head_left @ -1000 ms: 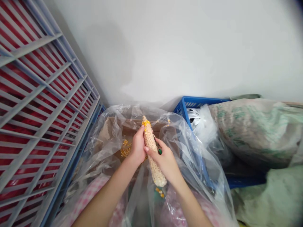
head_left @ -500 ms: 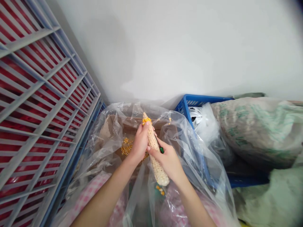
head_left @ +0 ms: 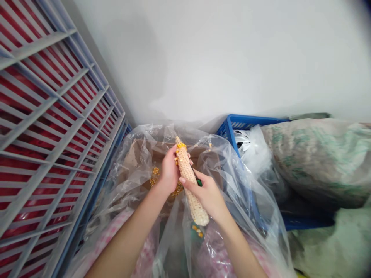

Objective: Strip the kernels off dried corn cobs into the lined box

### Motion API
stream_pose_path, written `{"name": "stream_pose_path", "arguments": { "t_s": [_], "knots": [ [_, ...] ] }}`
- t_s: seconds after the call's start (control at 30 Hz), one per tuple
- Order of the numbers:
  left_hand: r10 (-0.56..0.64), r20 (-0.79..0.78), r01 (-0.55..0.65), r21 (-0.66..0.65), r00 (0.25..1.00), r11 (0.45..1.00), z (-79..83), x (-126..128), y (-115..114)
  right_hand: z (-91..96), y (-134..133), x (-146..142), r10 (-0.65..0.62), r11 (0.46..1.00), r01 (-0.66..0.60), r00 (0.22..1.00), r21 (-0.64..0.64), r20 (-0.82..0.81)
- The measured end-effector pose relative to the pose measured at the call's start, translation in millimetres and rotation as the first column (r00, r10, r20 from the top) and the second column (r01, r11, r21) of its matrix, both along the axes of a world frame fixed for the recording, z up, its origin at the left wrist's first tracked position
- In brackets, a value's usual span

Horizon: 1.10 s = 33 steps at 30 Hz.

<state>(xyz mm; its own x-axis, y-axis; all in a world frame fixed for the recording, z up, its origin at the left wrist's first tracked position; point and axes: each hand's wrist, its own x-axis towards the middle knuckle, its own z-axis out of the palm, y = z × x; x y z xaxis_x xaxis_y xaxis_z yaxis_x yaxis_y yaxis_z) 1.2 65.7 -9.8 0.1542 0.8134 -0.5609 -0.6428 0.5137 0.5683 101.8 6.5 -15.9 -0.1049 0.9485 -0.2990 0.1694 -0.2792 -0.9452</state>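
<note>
Both hands hold a mostly stripped pale corn cob with a few yellow kernels left at its far tip. My left hand is wrapped round the upper part, fingers near the remaining kernels. My right hand grips the lower half, and a small green item shows between its fingers. Under the cob is a cardboard box lined with a clear plastic bag. Loose yellow kernels lie inside.
A grey slatted crate over red contents leans at the left. A blue plastic basket stands at the right against the white wall. Large woven sacks fill the right side. Pink checked cloth lies below my arms.
My left hand has shifted slightly up the cob toward the tip kernels. The cob and both hands moved a little right and up in view.
</note>
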Motion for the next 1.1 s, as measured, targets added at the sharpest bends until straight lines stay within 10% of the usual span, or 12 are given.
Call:
{"name": "stream_pose_path", "arguments": {
  "t_s": [0.37, 0.63, 0.9, 1.1],
  "knots": [
    [0.000, -0.094, 0.011, 0.116, 0.996, 0.993, -3.7, -1.3, -1.3, -3.3, -0.5, 1.5, -0.035, 0.998, 0.025, 0.987, -0.065, -0.157],
    [-0.063, -0.352, 0.107, 0.109, 0.934, 0.988, -12.4, -8.7, 5.6, -2.4, -1.8, 0.8, -0.031, 0.997, 0.009, 0.956, 0.078, 0.290],
    [0.016, -0.320, 0.037, 0.158, 0.947, 0.987, -19.3, -2.8, 0.9, -7.9, 1.0, -1.2, 0.010, 0.998, -0.021, 0.985, 0.058, 0.175],
    [-0.089, -0.223, 0.114, 0.099, 0.971, 0.989, -8.3, -8.4, 7.0, -2.3, -0.9, -0.5, -0.017, 0.997, -0.016, 0.917, 0.078, 0.398]
  ]
}}
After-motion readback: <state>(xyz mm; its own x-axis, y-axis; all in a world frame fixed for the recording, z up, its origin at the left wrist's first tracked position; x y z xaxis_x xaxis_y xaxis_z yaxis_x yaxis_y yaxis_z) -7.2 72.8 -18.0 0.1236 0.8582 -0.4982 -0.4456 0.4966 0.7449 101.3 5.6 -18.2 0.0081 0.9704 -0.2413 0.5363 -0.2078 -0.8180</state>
